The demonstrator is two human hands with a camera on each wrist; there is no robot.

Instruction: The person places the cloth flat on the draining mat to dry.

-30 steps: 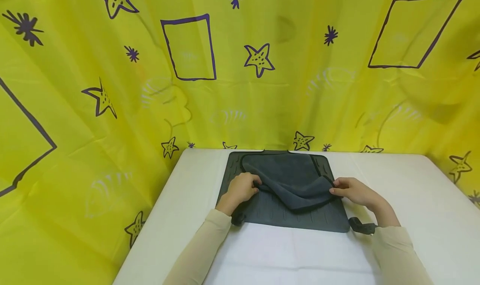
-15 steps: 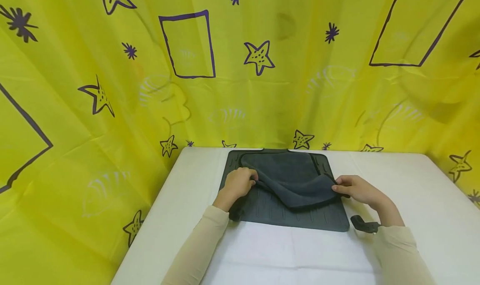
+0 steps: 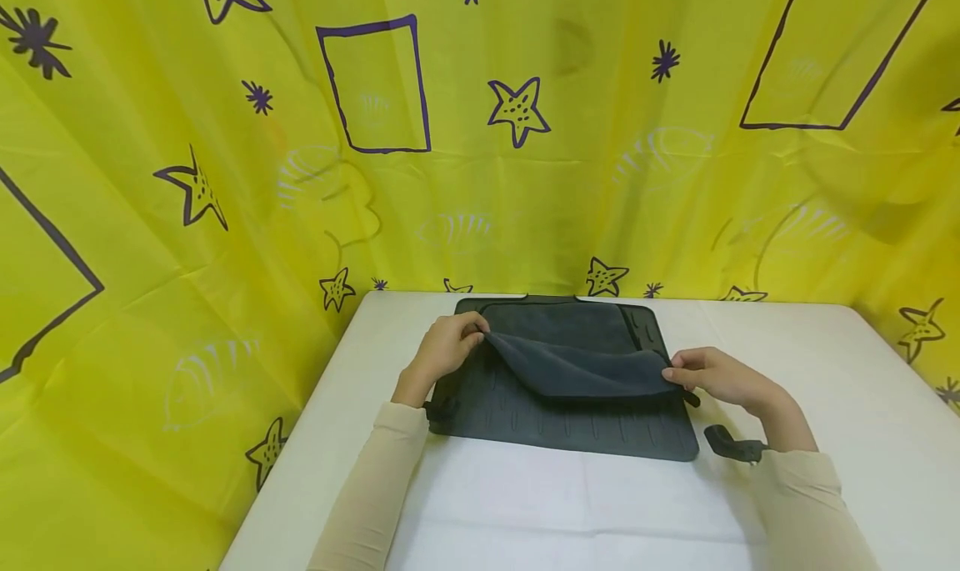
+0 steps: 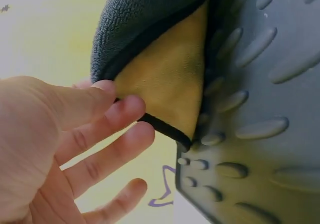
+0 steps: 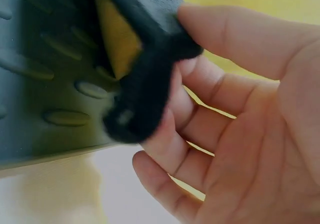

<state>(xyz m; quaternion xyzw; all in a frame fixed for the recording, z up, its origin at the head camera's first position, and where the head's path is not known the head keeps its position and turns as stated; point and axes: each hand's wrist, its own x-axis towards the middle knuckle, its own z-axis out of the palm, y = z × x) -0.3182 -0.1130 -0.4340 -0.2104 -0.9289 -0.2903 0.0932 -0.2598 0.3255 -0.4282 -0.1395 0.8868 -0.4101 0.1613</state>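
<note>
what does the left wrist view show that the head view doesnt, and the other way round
Only the left wrist view shows the orange-yellow underside of the gray cloth. Only the head view shows the right hand and both tan sleeves. Both views show the left hand pinching the cloth's edge, part of the dark ribbed mat, and the yellow curtain behind.

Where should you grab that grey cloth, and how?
Probably by pinching the cloth at both ends of its near edge, from left and right, as the left hand and right hand do. It sags between them, so one grip might let it droop; its raised ends leave room underneath.
</note>
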